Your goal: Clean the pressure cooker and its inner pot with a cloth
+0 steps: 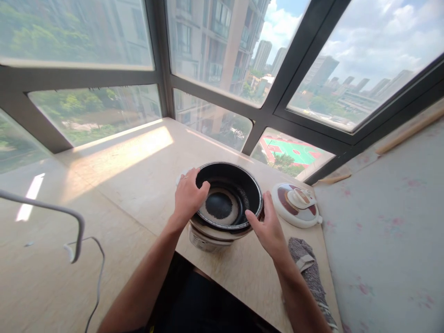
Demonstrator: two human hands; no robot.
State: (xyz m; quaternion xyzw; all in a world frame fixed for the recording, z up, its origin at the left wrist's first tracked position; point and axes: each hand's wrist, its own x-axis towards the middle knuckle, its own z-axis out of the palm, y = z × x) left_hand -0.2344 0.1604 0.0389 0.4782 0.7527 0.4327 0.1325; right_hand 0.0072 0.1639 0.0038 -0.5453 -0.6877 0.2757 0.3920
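Observation:
A dark, round inner pot point(243, 187) with a worn, pale ring on its bottom sits at the top of a light-coloured rice cooker body point(210, 241). Whether it rests fully down inside the body cannot be seen. At the pot's left side, my left hand point(189, 195) grips the rim, thumb over the inside and fingers outside. My right hand point(269, 227) holds the opposite side, thumb by the rim and fingers along the outer wall. The pot looks empty. Just right of it lies a white and brown lid point(296, 205), knob up.
A grey cloth point(307, 261) lies by the flowered wall point(385, 231) at the right. On the left, a grey cable point(71, 210) loops above the pale stone sill point(121, 249). Dark-framed windows point(267, 106) rise behind the cooker.

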